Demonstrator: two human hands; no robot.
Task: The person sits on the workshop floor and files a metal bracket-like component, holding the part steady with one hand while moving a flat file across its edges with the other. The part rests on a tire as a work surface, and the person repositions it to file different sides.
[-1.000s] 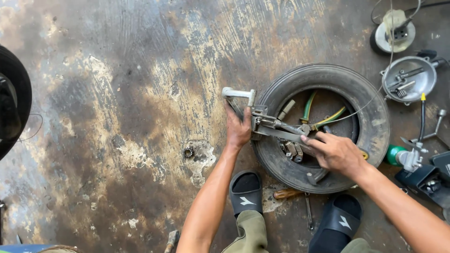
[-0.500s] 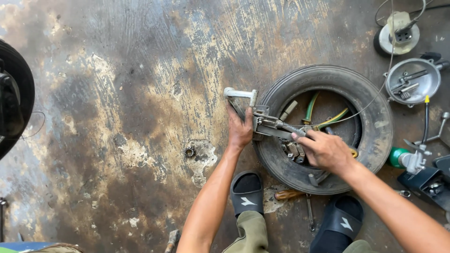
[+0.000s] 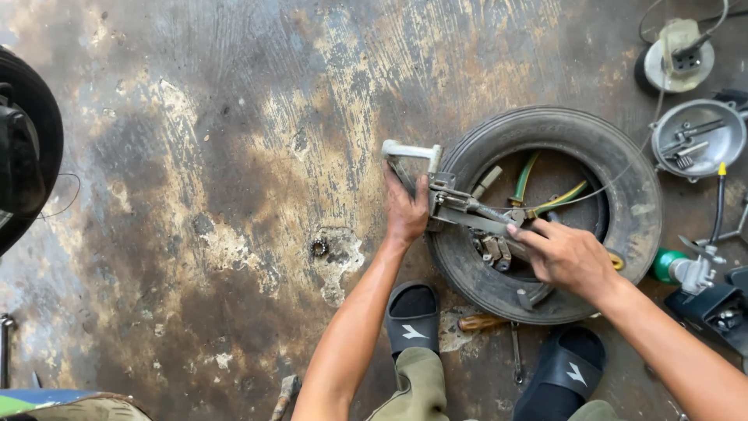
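While the left hand [image 3: 405, 209] clamps the metal tool [image 3: 460, 209] at the tyre's [image 3: 475, 277] rim, steadying it, the right hand [image 3: 565, 256] closes on the tool's inner end, over the tyre's hollow. Loose tools [image 3: 538, 185] lie just beyond those fingers.

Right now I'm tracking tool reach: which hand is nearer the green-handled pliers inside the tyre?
The right hand. It rests on the metal tool just below the green-handled pliers, inside the tyre. The left hand grips the tool's outer end, beyond the tyre's left edge.
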